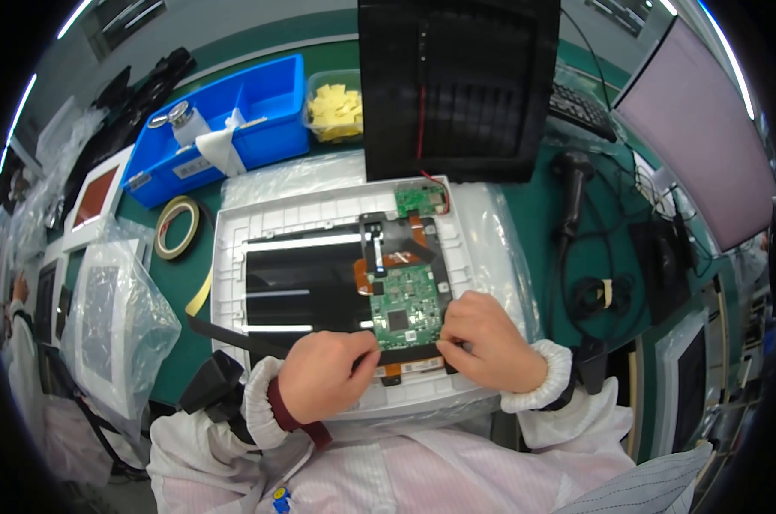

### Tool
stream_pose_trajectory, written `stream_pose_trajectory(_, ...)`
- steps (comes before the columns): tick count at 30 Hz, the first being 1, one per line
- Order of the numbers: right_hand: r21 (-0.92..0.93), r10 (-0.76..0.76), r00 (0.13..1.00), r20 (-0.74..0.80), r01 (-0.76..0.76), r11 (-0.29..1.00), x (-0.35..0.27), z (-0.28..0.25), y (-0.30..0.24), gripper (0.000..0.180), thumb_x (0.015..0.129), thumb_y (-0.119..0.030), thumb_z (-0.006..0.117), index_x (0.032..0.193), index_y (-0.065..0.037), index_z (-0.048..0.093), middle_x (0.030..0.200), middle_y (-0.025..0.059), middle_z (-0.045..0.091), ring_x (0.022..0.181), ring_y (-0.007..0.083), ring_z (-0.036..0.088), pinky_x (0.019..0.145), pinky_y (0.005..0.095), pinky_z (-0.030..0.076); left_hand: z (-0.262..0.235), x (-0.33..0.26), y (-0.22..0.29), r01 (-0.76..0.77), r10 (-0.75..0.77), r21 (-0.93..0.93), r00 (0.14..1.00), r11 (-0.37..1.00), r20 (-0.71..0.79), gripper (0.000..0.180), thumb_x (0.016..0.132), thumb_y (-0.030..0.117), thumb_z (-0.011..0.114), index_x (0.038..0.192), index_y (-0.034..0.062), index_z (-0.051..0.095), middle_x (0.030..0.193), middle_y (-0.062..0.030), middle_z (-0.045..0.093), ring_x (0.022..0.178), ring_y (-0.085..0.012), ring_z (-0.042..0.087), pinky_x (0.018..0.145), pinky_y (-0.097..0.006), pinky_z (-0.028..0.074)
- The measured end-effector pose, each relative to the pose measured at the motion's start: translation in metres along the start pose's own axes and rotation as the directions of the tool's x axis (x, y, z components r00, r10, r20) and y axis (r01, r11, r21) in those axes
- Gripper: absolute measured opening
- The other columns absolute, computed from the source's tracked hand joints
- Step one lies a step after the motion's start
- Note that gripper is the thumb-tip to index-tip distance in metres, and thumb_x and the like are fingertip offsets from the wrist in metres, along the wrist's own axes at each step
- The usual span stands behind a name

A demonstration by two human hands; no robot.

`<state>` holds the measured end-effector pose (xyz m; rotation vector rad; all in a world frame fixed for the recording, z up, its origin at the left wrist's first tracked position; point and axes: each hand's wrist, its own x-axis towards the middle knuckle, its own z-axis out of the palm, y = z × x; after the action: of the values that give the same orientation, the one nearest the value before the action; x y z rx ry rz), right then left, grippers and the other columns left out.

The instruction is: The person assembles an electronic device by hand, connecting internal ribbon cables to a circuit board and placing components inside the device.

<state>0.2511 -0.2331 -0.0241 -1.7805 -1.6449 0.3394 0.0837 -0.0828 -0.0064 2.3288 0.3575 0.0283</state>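
A white frame-like housing (233,224) lies in front of me with a dark panel (298,291) in it. On its right part sits a green circuit board (415,301) with orange flat cables. A black strip that looks like tape (409,353) runs along the board's near edge. My left hand (328,374) pinches the strip at the board's near left corner, and a loose black length (233,335) trails leftward from behind that hand. At the near right corner, my right hand (493,340) has its fingers closed on the strip's other end; its fingertips are partly hidden.
Behind the housing stands a black panel (465,94), joined by a red wire to a small green board (420,200). Leftward are a tape roll (177,228), a blue bin (263,98) and a tub of yellow pieces (335,107). A handheld scanner (572,184) and monitor (696,128) stand right.
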Motion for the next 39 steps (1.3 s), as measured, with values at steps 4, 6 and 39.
stream_pose_trajectory(4,0.007,0.006,1.0,0.003,-0.006,1.0,0.0,-0.001,-0.002,0.011,0.069,-0.008,0.059,0.061,-0.002,0.054,0.066,0.0076,0.048,0.07,0.0248,0.046,0.065,0.0349,0.036,0.001,-0.001,-0.002,-0.029,0.029,-0.013,1.0,0.999,-0.012,0.01,0.079,0.009,0.054,0.074,0.0018,0.058,0.056,-0.0143,0.053,0.049,-0.0289,0.054,0.046,-0.034,0.041)
stream_pose_trajectory(6,0.012,0.007,1.0,0.008,-0.007,1.0,0.0,-0.002,-0.002,0.011,0.069,-0.008,0.059,0.061,-0.002,0.054,0.066,0.0076,0.048,0.07,0.0247,0.046,0.066,0.0348,0.036,0.001,-0.001,-0.002,-0.027,0.027,-0.02,1.0,0.999,-0.016,0.01,0.079,0.01,0.054,0.074,0.0019,0.058,0.056,-0.0141,0.053,0.048,-0.0284,0.053,0.046,-0.034,0.04)
stream_pose_trajectory(39,0.015,-0.301,0.949,-0.089,0.304,0.953,0.047,0.01,-0.042,0.013,0.056,0.002,0.064,0.067,-0.004,0.06,0.064,0.0069,0.057,0.064,0.0245,0.054,0.058,0.0336,0.04,0.004,-0.003,-0.013,-0.394,0.271,-0.288,0.882,0.873,-0.385,0.008,0.077,0.009,0.055,0.079,0.0008,0.056,0.064,-0.014,0.053,0.055,-0.0278,0.051,0.051,-0.031,0.041)
